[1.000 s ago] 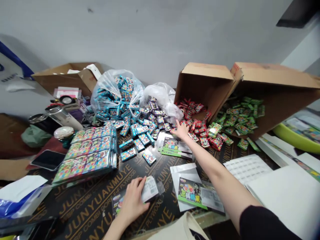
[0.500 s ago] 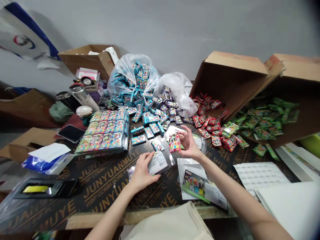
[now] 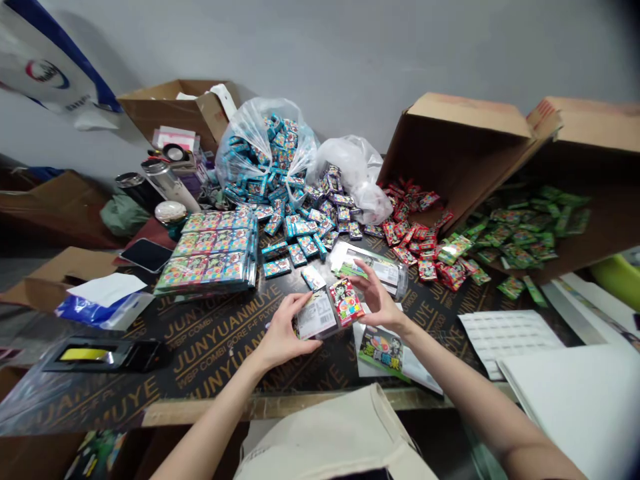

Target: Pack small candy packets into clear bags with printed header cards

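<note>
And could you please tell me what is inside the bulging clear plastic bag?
Inside the bulging clear plastic bag are small blue patterned boxes; the front ones hide whatever lies deeper.

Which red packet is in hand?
The red packet in the right hand, beside the white-labelled pack in the left hand; the other red packets lie heaped farther back, unheld.

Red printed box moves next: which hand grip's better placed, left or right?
Right, probably. The right-hand grip already holds the small red printed box from its right side. The left-hand grip is occupied by the flat labelled packet beside it.
</note>
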{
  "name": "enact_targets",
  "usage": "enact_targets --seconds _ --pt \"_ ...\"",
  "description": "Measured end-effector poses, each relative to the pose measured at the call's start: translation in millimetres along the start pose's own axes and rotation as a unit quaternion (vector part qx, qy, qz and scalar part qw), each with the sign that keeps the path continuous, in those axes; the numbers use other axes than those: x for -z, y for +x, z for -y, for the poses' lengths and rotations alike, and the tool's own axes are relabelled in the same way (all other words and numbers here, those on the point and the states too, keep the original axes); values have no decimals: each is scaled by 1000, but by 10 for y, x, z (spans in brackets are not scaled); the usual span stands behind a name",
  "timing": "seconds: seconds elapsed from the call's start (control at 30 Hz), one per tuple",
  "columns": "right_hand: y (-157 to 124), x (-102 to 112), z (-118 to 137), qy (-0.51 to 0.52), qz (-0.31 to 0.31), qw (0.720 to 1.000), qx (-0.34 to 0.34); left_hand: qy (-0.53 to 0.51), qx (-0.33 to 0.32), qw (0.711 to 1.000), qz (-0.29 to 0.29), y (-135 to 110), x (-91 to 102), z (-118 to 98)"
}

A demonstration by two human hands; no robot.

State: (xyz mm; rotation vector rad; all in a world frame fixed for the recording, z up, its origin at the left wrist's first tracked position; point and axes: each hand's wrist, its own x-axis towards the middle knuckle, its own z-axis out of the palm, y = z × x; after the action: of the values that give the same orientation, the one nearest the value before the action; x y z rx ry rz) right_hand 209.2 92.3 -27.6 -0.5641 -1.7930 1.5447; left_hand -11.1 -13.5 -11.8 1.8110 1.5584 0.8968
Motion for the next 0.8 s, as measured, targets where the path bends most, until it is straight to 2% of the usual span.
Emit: enact_targets --seconds 0.13,0.27,0.43,0.6,0.8 --pt "-22 53 59 -28 5 1000 1 6 -9 1000 8 -2 5 7" --pt "-35 163 170 -8 -9 1000 10 10 -15 1000 7 7 3 7" --pt "-86 249 279 -36 31 999 5 4 -35 999 31 -7 -47 -79" --pt "-219 253 415 6 32 999 11 2 -36 999 14 -14 -134 -133" --pt "-336 231 516 38 7 999 18 10 -39 998 39 -37 -206 -147"
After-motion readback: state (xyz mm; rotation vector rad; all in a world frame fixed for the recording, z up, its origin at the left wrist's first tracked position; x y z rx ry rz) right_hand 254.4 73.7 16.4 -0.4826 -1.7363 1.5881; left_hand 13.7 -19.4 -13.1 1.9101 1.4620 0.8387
